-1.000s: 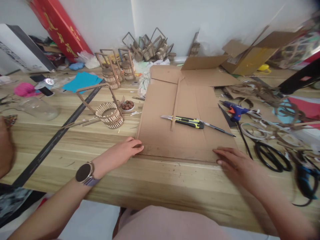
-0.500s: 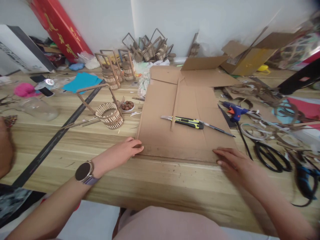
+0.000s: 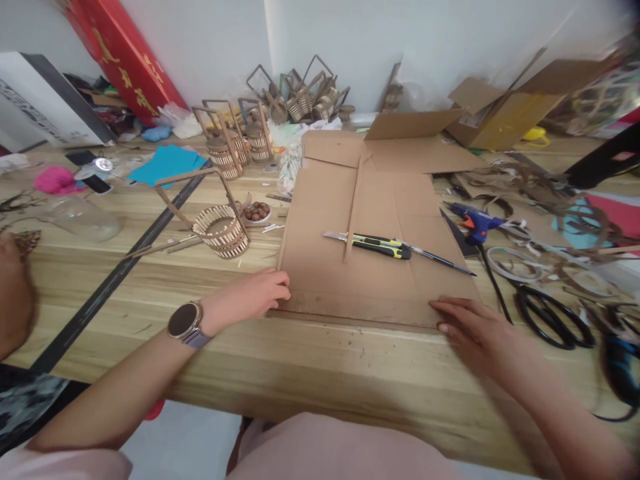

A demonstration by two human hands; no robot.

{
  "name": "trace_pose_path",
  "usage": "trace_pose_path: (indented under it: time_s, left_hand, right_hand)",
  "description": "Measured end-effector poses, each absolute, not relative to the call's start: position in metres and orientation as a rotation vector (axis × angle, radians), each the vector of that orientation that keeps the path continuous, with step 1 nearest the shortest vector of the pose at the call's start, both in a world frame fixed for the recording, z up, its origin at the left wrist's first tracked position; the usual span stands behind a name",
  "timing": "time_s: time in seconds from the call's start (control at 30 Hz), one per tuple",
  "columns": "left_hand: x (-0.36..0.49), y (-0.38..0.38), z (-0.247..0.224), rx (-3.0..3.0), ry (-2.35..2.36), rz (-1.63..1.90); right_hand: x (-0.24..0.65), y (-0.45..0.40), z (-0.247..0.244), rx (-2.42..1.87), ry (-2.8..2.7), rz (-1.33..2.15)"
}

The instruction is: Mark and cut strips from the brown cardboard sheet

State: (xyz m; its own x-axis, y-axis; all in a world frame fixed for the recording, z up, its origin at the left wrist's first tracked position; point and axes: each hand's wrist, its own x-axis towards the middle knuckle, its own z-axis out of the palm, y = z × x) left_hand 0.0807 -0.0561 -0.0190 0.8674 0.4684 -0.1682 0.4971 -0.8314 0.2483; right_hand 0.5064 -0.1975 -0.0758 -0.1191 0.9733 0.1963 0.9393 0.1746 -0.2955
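Note:
A flattened sheet of brown cardboard (image 3: 320,267) lies on the table in front of me. My left hand (image 3: 267,290) has its fingers bent over the near left corner; a watch (image 3: 185,321) is on that wrist. Across the near right corner, my right hand (image 3: 467,323) holds the edge, fingers on top and thumb at the front side. A black and yellow utility knife (image 3: 383,245), its blade out to the left, rests on the cardboard. Touching its right end is a pen (image 3: 445,259). A narrow cardboard strip (image 3: 354,207) lies on the sheet beside the blade.
Left of the cardboard stand a small handled basket (image 3: 220,230) and a bowl of brown nuts (image 3: 257,212). A blue glue gun (image 3: 475,221), scissors (image 3: 550,317) and coiled strips lie right. More small baskets (image 3: 310,97) line the wall. Another person's arm (image 3: 15,297) is at far left.
My left forearm has shifted slightly right, and the fingers have curled more at the cardboard's corner. The right hand keeps its place on the cardboard. The view has turned slightly.

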Motion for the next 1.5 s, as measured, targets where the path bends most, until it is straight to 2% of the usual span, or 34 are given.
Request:
trace_pose_path:
  time_s: [0.67,1.5]
  left_hand:
    - [0.069,-0.054,-0.036,2.691,0.724,-0.031]
    - [0.073,-0.068,-0.026,2.729,0.817,-0.191]
  right_hand:
    - [0.495,-0.2,-0.061,-1.891,-2.097,0.195]
    - [0.507,-0.198,-0.079,-1.815,-2.1,0.115]
